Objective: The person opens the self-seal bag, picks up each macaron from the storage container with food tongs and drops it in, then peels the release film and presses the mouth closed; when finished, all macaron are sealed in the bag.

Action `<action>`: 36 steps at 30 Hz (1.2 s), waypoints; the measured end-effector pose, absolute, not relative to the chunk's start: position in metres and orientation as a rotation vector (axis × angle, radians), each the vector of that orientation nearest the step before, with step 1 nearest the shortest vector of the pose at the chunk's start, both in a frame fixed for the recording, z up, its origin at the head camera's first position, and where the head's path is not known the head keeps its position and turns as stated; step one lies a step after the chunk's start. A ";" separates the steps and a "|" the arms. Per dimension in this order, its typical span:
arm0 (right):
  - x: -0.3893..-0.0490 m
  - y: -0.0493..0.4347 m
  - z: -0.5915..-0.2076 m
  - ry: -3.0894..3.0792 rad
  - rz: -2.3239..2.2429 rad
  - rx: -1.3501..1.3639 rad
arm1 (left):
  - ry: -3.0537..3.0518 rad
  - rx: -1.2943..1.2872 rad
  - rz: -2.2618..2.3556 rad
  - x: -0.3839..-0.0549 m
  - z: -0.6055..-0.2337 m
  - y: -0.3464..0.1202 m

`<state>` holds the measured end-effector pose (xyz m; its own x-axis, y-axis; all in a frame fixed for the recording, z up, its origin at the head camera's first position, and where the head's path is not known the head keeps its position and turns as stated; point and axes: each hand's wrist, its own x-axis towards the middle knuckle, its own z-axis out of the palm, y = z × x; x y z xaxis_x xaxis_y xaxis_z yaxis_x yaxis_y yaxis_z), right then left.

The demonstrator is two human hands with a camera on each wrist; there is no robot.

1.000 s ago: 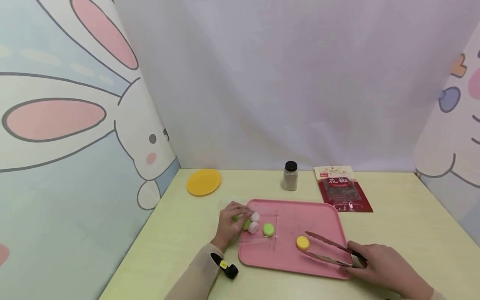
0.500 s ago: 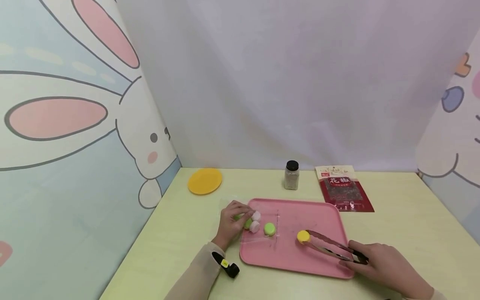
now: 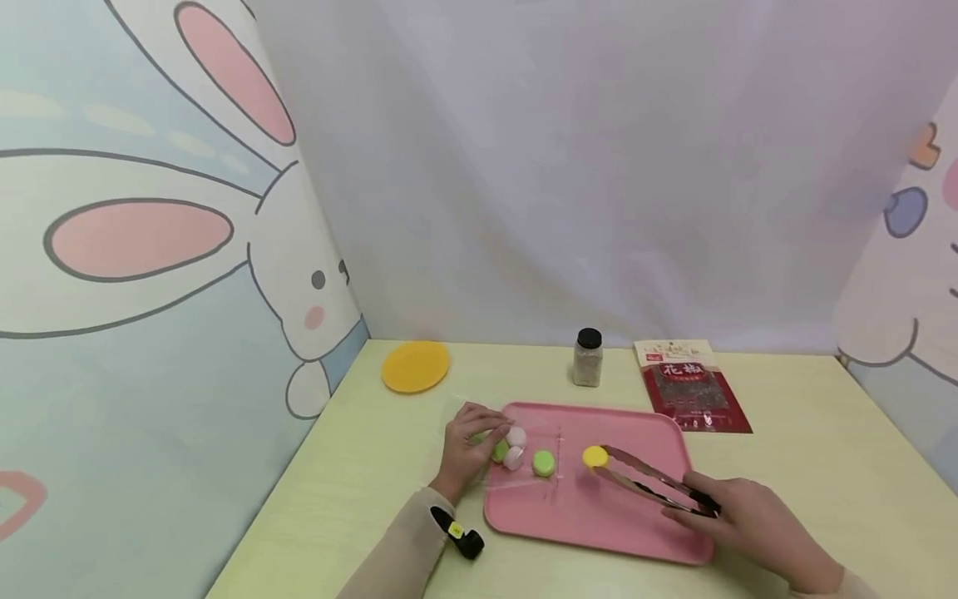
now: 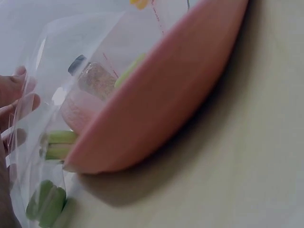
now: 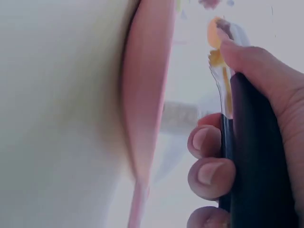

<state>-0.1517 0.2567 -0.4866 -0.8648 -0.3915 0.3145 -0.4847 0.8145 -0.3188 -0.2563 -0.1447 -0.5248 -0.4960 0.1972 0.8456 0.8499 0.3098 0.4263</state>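
Note:
In the head view my right hand (image 3: 756, 528) holds a pair of metal tongs (image 3: 645, 468) by their black handles. The tong tips are on a yellow macaron (image 3: 595, 457) above the pink tray (image 3: 621, 524). My left hand (image 3: 467, 447) holds a clear plastic bag (image 4: 52, 61) over the tray's left side, its fingers showing behind the film in the left wrist view. Green and pale pink macarons are in the bag, among them a green macaron (image 3: 543, 463) near its right end. The right wrist view shows the thumb and fingers wrapped round the handles (image 5: 259, 152).
An orange-yellow plate (image 3: 415, 367) lies at the back left of the table. Behind the tray stand a black-capped jar (image 3: 587, 359) and a flat red packet (image 3: 692, 391). Fabric walls (image 3: 561, 166) border the table at the back and sides.
The tongs have closed on the yellow macaron, and my right hand has carried it up and to the left, towards the bag. My left hand stays at the bag; the head view has shifted slightly.

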 end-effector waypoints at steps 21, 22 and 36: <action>-0.201 0.162 -0.474 -2.780 0.647 0.842 | -1.873 -0.925 -1.216 -0.253 -0.511 -0.138; -0.202 0.158 -0.473 -2.787 0.655 0.841 | -1.875 -0.918 -1.213 -0.251 -0.508 -0.138; -0.222 0.113 -0.485 -2.923 0.849 0.759 | -1.848 -0.893 -1.219 -0.256 -0.522 -0.145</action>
<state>-0.2216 0.1132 -0.4853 -0.8828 -0.4498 0.1350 -0.4522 0.7365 -0.5031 -0.2560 -0.1448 -0.5223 -0.4866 0.1504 0.8606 0.8503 0.3075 0.4270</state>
